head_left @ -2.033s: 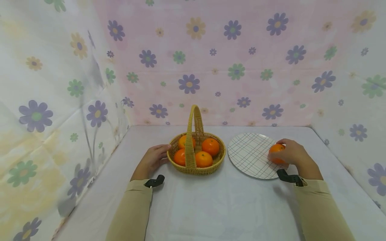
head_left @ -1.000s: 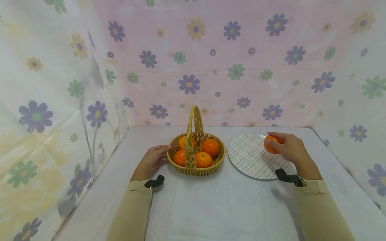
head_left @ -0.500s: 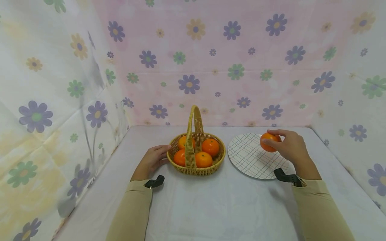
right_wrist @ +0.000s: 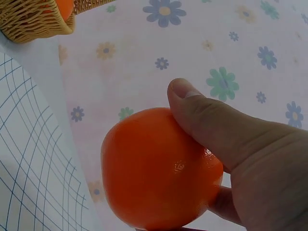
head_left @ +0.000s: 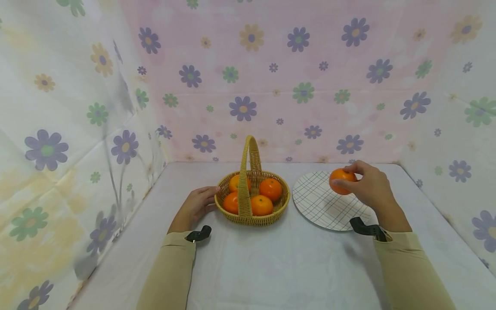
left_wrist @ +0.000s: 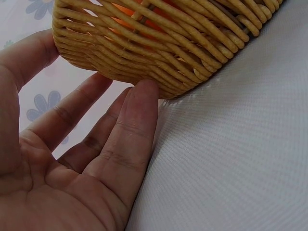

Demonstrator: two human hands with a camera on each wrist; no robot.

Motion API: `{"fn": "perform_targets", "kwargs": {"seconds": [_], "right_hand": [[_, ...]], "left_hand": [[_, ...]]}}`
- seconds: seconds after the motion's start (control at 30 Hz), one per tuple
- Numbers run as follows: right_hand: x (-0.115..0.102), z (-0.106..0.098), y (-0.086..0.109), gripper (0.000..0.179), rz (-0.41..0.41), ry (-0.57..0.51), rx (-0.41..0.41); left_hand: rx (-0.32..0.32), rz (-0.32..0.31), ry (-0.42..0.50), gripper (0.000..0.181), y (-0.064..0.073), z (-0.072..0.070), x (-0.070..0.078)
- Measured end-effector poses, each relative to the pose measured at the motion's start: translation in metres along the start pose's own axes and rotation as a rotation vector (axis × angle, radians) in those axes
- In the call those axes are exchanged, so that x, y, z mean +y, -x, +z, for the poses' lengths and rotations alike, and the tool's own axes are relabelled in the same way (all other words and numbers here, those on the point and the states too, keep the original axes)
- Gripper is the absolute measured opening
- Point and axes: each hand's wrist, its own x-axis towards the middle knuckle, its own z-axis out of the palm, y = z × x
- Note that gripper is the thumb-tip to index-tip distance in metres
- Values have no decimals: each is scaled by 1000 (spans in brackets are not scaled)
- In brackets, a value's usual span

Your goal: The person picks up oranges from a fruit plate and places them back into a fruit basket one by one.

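My right hand [head_left: 373,185] grips an orange mandarin [head_left: 342,181] between thumb and fingers, over the round white plate [head_left: 317,202] with its thin grid lines. In the right wrist view the mandarin [right_wrist: 154,168] fills the lower middle, the thumb along its upper side. My left hand [head_left: 196,204] rests its fingertips on the left side of a yellow wicker basket [head_left: 255,220] with a tall arched handle. Up close in the left wrist view, fairly straight fingers [left_wrist: 134,130] touch the basket's woven wall [left_wrist: 144,53]. Several mandarins [head_left: 262,205] lie inside, partly hidden by the handle.
A white cloth covers the table [head_left: 279,267]. Flower-printed fabric [head_left: 271,86] hangs behind it and along both sides. The basket's handle [head_left: 245,172] rises well above its rim, left of the plate.
My right hand has lifted the mandarin off the plate's right side and carried it left and slightly away from me. The left hand and basket stay in place.
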Motion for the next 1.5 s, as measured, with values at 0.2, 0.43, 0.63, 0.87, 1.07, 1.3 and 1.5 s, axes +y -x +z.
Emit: {"fn": "perform_targets", "kwargs": {"seconds": [0.2,0.43,0.63,0.87,1.07,1.3,1.5], "right_hand": [[-5,0,2,71,-17,-11,-7],[-7,2,2,74,-31,1,-8],[-9,2,2,73,-47,-15,0],[-11,5,3,66,-82,-39,21],[-15,14,1,63,-104,-41,15],[-29,19,-3,60,-150,-39,28],[-42,25,-7,59,-183,-78,42]], "left_hand": [[-4,7,-17,61,0,0,-1],[-8,7,5,58,0,-1,-1],[-6,3,7,57,0,0,0],[-20,11,5,60,0,1,-1],[-11,17,18,60,-1,-1,-2],[-32,7,42,58,1,-2,-4],[-36,17,14,62,2,-4,-2]]}}
